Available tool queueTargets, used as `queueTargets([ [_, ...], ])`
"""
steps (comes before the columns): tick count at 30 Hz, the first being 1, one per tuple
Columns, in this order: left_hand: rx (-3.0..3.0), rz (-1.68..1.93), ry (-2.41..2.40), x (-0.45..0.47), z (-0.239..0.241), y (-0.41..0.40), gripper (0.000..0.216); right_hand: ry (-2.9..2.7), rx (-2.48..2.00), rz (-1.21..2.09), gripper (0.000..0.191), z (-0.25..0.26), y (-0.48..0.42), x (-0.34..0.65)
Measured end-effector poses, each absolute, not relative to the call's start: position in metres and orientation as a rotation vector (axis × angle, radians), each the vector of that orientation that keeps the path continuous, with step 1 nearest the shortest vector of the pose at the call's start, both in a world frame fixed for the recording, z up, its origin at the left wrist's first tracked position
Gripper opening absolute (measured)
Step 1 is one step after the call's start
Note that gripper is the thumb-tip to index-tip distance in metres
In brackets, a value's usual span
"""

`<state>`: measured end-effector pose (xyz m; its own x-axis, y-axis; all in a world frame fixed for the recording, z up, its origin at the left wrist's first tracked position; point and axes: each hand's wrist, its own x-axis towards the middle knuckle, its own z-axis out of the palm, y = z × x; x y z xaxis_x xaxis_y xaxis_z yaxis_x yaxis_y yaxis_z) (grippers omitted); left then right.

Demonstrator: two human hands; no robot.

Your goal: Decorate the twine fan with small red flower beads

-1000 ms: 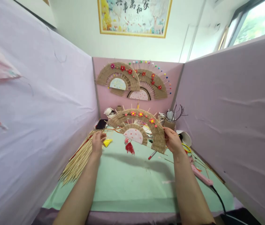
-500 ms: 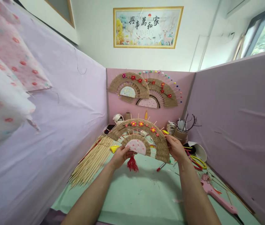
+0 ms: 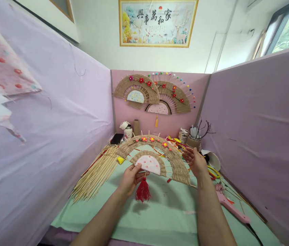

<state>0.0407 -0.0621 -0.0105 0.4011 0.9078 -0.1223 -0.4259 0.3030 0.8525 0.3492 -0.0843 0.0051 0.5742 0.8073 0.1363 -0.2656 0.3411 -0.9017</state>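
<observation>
My left hand (image 3: 131,179) is closed on the lower middle of a woven fan (image 3: 178,167), its thumb on the pink dotted half-circle (image 3: 148,164). The fan is a half-round of twine on thin sticks, with red and yellow flowers along the outer band. From the bottom, beneath my left fingers, hangs a red tassel (image 3: 143,190). Beside the fan's right edge is my right hand (image 3: 196,162), fingers loosely apart and holding nothing; whether a fingertip touches the stick ends I cannot tell.
A bundle of thin sticks (image 3: 95,176) lies on the green cloth (image 3: 157,218) at left. On the right are a pink glue gun (image 3: 232,206) and a pot of twigs (image 3: 194,141). Two finished fans (image 3: 136,82) hang on the back panel. A phone (image 3: 117,138) lies behind the sticks.
My right hand has let go of the fan's right edge. The fan is lower and tipped slightly down on the right, still in my left hand. The view has shifted a little.
</observation>
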Motion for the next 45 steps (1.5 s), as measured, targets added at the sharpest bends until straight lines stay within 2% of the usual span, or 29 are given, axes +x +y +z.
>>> queueTargets([
  [5,0.613,0.941,0.819,0.031,-0.024,-0.112,0.021,-0.459,-0.951,0.799,0.026,0.003,-0.080,0.347],
  [14,0.403,0.800,0.931,0.031,-0.038,-0.128,0.014,-0.382,-0.918,0.818,0.031,0.004,-0.079,0.346],
  [21,0.451,0.555,0.874,0.004,-0.020,-0.140,0.026,-0.406,-0.919,0.798,0.030,0.002,-0.078,0.344],
  [24,0.489,0.562,0.916,-0.015,-0.011,-0.148,0.026,-0.413,-0.929,0.787,0.031,0.001,-0.078,0.343],
  [28,0.799,0.635,0.953,-0.029,0.002,-0.150,0.041,-0.439,-0.950,0.790,0.029,0.000,-0.077,0.340],
  [32,1.473,0.934,1.141,-0.024,0.025,-0.109,0.041,-0.474,-0.977,0.782,0.025,-0.001,-0.076,0.337],
  [35,1.734,1.115,1.289,-0.005,0.042,-0.054,0.039,-0.527,-1.017,0.753,0.022,-0.004,-0.075,0.335],
  [39,1.998,0.846,1.483,0.041,0.044,0.018,0.037,-0.615,-1.092,0.704,0.021,-0.010,-0.072,0.334],
  [45,2.189,0.282,1.680,0.110,0.006,0.069,0.074,-0.783,-1.220,0.646,0.028,-0.019,-0.068,0.332],
])
